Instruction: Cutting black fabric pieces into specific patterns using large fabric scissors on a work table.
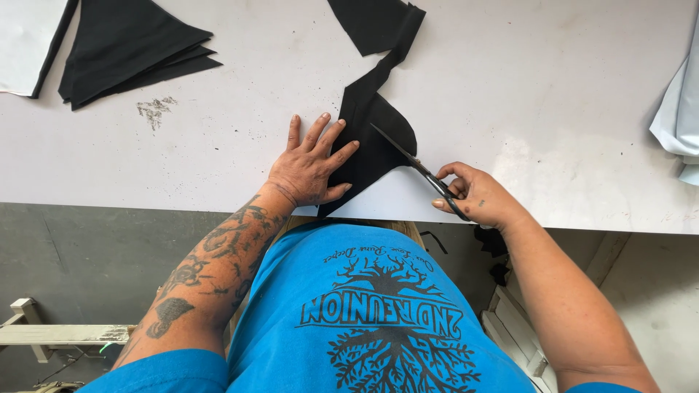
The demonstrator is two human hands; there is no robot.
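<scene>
A piece of black cloth (373, 142) lies flat on the white table (553, 94), matte and soft-looking, with one rounded edge at its right side and a narrow strip running up from it to a wider, jagged-edged part near the table's far edge. The cloth sits near the front edge of the table, right in front of the person. The left hand (309, 169) lies open and flat, fingers spread, its fingertips pressing on the cloth's left part. The right hand (477, 195) is closed around the handles of black scissors (415, 161), just right of the cloth; the thin blades point up and left, with their tips over the cloth's rounded edge. Folded black triangles (127, 44) lie stacked at the far left, well apart, and pale cloth (681, 109) hangs at the right edge.
</scene>
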